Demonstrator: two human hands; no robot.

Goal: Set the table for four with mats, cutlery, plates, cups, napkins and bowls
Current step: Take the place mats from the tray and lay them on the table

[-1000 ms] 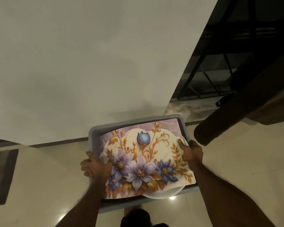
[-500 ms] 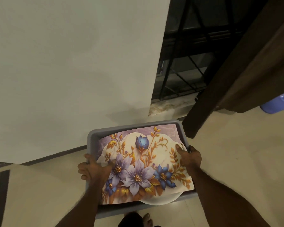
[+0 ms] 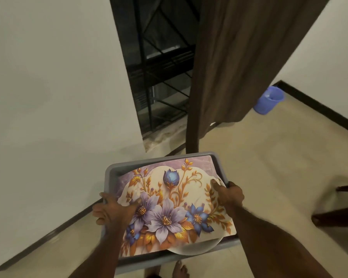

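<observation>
The flowery purple-and-gold table mat point(image 3: 175, 205) lies on top of the grey plastic tub point(image 3: 161, 160) that you carry. Your left hand point(image 3: 114, 212) grips the tub's left rim, thumb on the mat. Your right hand point(image 3: 228, 192) grips the right rim. A white plate point(image 3: 197, 248) peeks out underneath. A blue bucket point(image 3: 268, 100) stands by the brown curtain point(image 3: 239, 67).

Both hands, left point(image 3: 114, 211) and right point(image 3: 228, 193), forward on outstretched forearms, fingers curled, gripping.

- Two bare forearms, no sleeves reaching into view, fine hair showing on the right forearm point(image 3: 269, 237).
- Bare foot point(image 3: 180, 269) below, no shoe.
</observation>
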